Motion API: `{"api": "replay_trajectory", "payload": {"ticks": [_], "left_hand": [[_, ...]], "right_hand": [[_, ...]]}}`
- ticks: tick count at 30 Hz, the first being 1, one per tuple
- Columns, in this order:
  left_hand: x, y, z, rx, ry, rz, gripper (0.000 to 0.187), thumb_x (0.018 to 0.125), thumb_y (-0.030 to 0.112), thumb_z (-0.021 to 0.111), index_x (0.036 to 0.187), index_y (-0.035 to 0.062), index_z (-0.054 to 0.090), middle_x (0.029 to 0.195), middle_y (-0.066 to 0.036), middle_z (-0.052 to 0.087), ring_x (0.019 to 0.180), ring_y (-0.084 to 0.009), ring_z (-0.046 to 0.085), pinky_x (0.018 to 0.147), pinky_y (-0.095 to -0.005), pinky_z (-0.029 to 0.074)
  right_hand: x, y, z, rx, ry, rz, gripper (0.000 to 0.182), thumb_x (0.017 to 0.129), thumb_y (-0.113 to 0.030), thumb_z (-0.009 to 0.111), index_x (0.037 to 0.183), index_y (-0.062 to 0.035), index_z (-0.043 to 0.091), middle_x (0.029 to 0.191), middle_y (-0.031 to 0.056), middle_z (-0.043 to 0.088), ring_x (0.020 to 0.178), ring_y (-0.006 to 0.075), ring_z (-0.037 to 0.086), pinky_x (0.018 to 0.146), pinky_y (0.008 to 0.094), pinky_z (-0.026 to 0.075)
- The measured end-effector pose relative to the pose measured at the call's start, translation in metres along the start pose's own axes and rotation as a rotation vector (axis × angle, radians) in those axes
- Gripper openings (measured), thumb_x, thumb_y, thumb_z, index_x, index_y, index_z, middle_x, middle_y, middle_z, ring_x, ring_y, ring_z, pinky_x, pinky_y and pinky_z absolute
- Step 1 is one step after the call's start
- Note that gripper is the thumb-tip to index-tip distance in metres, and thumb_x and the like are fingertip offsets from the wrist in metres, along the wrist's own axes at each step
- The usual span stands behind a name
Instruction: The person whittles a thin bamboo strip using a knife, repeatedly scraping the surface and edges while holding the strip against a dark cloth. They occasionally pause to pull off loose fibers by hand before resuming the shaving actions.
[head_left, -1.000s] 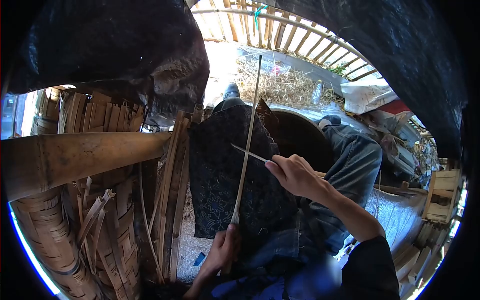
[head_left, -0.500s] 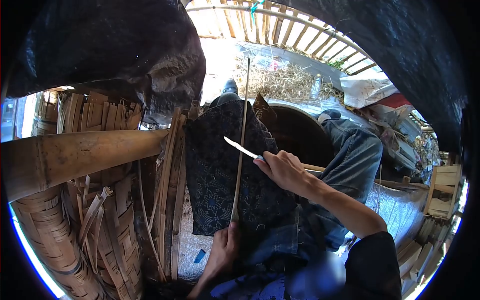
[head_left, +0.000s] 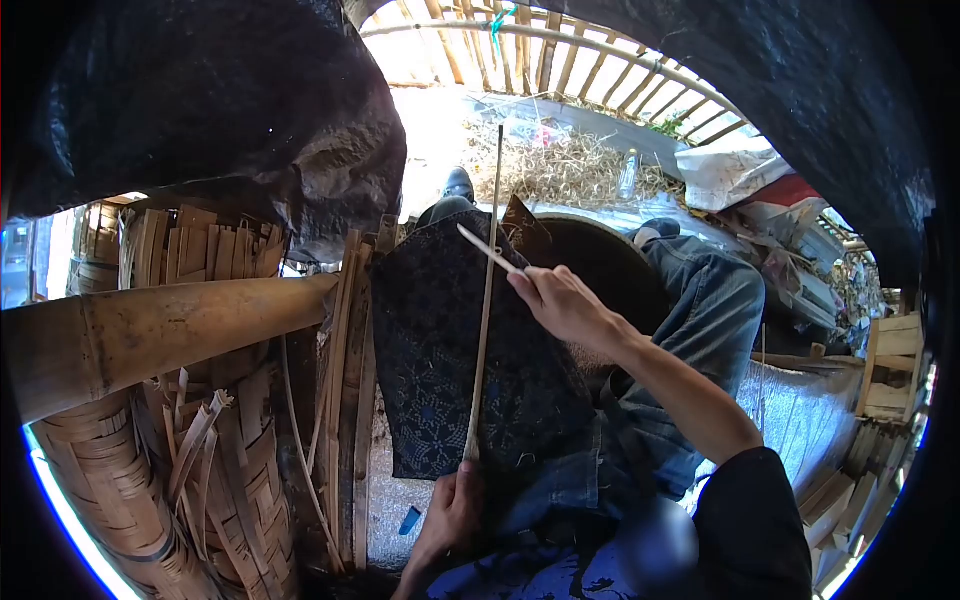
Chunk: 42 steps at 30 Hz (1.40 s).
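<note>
My left hand [head_left: 451, 508] is closed on the near end of a long thin bamboo strip [head_left: 484, 350], which points away from me over my lap. My right hand [head_left: 570, 305] grips a knife [head_left: 482, 243]; the fingers hide its handle. The blade crosses the strip in its far half, pointing up and left, with a small curl showing on the strip there. Under the strip a dark patterned cloth [head_left: 430, 400] covers my leg.
A thick bamboo pole [head_left: 190, 318] juts in from the left, above woven bamboo baskets [head_left: 110, 470]. A dark round container [head_left: 590, 265] stands between my legs. Straw [head_left: 560, 165] and a clear bottle [head_left: 628, 175] lie beyond. Black plastic sheeting [head_left: 210, 110] hangs overhead.
My right hand and the knife have moved up and slightly away along the strip, and the blade now lies across it farther from me. My left hand keeps its hold on the near end.
</note>
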<state>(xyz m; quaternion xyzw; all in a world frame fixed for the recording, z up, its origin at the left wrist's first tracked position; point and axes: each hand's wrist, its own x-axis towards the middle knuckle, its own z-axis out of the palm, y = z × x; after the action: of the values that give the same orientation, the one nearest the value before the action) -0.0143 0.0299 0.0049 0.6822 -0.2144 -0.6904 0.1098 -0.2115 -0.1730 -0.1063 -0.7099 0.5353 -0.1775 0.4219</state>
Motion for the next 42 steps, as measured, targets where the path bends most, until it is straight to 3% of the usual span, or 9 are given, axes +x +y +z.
{"api": "replay_trajectory", "payload": {"ticks": [7,19,24,27,28,37,39,40,42], "left_hand": [[0.003,-0.004,-0.006,-0.005,-0.083,0.029,0.059,0.098,0.050,0.027,0.057,0.0087,0.039,0.050,0.002,0.039,0.041,-0.0081,0.040,0.038,-0.0246,0.032],[-0.033,-0.029,-0.013,-0.112,-0.124,-0.016,0.056,0.098,0.048,0.027,0.058,0.0110,0.037,0.050,0.004,0.035,0.042,-0.0067,0.034,0.038,-0.0228,0.027],[-0.032,-0.033,-0.021,-0.263,-0.171,0.018,0.055,0.099,0.047,0.023,0.059,0.0112,0.034,0.049,0.002,0.035,0.039,-0.0090,0.036,0.037,-0.0228,0.031],[-0.031,-0.037,-0.030,-0.236,-0.267,-0.019,0.056,0.099,0.047,0.020,0.060,0.0103,0.035,0.050,0.000,0.037,0.040,-0.0099,0.038,0.037,-0.0229,0.035],[-0.033,-0.038,-0.031,-0.240,-0.268,-0.023,0.056,0.099,0.047,0.020,0.060,0.0103,0.035,0.050,0.000,0.037,0.040,-0.0099,0.038,0.037,-0.0229,0.035],[-0.050,-0.068,-0.032,-0.133,-0.200,-0.007,0.053,0.100,0.045,0.024,0.066,0.0079,0.041,0.053,-0.001,0.042,0.043,-0.0095,0.040,0.038,-0.0221,0.034],[-0.047,-0.126,-0.024,0.552,0.305,0.759,0.043,0.097,0.047,0.035,0.074,0.0143,0.053,0.050,0.001,0.038,0.044,-0.0104,0.037,0.040,-0.0233,0.030],[-0.056,-0.098,-0.025,0.555,0.306,0.761,0.043,0.097,0.047,0.035,0.074,0.0143,0.053,0.050,0.001,0.038,0.044,-0.0104,0.037,0.040,-0.0233,0.030],[-0.077,-0.043,-0.029,-0.262,-0.151,-0.149,0.041,0.096,0.046,0.038,0.089,0.0115,0.058,0.065,0.000,0.045,0.056,-0.0106,0.042,0.051,-0.0271,0.038]], "right_hand": [[-0.030,-0.005,-0.001,-0.049,-0.021,-0.150,0.049,0.097,-0.033,0.044,0.061,-0.0005,0.050,0.053,0.0205,0.052,0.050,0.0392,0.055,0.051,0.0445,0.043],[0.009,0.008,0.008,-0.127,-0.026,-0.079,0.045,0.096,-0.028,0.046,0.060,-0.0008,0.049,0.053,0.0220,0.049,0.049,0.0389,0.054,0.044,0.0465,0.038],[0.014,-0.001,-0.004,0.001,-0.202,0.039,0.048,0.099,-0.033,0.041,0.068,0.0017,0.051,0.055,0.0220,0.048,0.048,0.0366,0.050,0.051,0.0442,0.039],[-0.014,-0.007,0.005,-0.039,0.044,-0.256,0.055,0.099,-0.035,0.040,0.057,-0.0003,0.049,0.049,0.0202,0.048,0.041,0.0330,0.050,0.045,0.0427,0.039],[-0.017,-0.012,-0.004,-0.019,-0.171,-0.113,0.055,0.099,-0.036,0.040,0.057,-0.0004,0.049,0.050,0.0206,0.048,0.043,0.0341,0.051,0.048,0.0426,0.040],[-0.009,-0.003,0.013,-0.070,-0.078,-0.166,0.052,0.097,-0.033,0.044,0.056,-0.0018,0.048,0.048,0.0205,0.048,0.044,0.0345,0.053,0.044,0.0437,0.039],[-0.002,0.002,0.011,-0.115,-0.048,-0.158,0.051,0.097,-0.031,0.045,0.055,-0.0018,0.046,0.048,0.0207,0.047,0.043,0.0355,0.050,0.043,0.0437,0.037],[0.002,0.004,0.010,-0.159,-0.019,-0.150,0.049,0.097,-0.028,0.047,0.055,-0.0018,0.045,0.049,0.0208,0.046,0.042,0.0366,0.048,0.042,0.0437,0.035],[0.004,0.004,0.012,-0.114,-0.035,-0.148,0.050,0.097,-0.028,0.047,0.055,-0.0016,0.044,0.048,0.0209,0.045,0.041,0.0362,0.048,0.040,0.0430,0.034]]}}
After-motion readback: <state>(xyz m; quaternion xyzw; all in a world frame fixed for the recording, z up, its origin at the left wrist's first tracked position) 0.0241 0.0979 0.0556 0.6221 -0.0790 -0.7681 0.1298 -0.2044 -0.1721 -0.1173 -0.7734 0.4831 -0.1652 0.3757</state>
